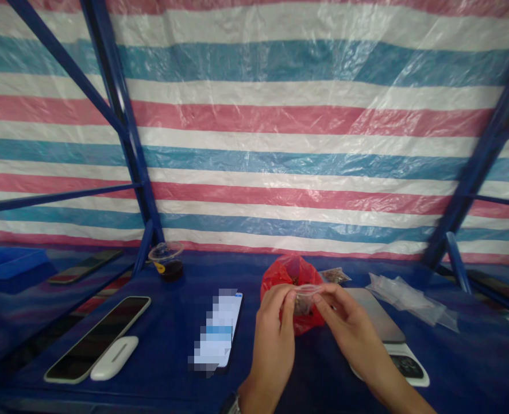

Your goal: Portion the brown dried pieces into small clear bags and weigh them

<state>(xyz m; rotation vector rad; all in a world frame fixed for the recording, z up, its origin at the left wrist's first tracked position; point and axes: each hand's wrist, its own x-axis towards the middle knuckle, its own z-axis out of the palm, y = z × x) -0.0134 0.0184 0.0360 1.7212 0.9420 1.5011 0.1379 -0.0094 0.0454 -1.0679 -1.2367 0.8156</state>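
Observation:
A small clear zip bag [305,301] hangs between my two hands, its mouth edge uppermost. My left hand [276,313] pinches one top corner of the bag, and my right hand [339,313] pinches the other. Something greyish-brown shows inside the bag, too blurred to name. Just behind my hands sits a red plastic bag [291,267] with dark bits in it, partly covered by them. Beside that lies a filled clear packet [335,275]. Partly hidden by my right forearm is a digital scale [377,313] with a metal plate and a dark button panel.
Flat clear bags [409,299] lie in a pile on the right of the blue table. A lit phone [218,333], a dark phone [99,339], a white case [114,357] and a cup of dark liquid [168,264] stand left. Blue posts [123,126] rise before a striped sheet.

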